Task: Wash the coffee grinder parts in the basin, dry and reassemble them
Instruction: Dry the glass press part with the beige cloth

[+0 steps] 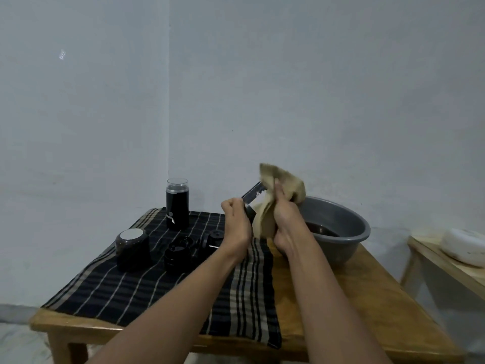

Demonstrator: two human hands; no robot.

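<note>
Grinder handle (251,196) gripped both hands, cloth-wrapped.

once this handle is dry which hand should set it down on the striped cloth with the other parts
Left. The left hand already grips the handle and hovers over the striped cloth. The right hand is full of tan rag, nearer the basin.

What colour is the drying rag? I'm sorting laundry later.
Tan, a plain beige cloth in the right hand, head view.

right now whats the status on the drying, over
Left hand grip shut on metal grinder handle. Right hand grip shut on tan cloth, wiping it. Other parts on striped cloth. Nothing in the way.
</note>
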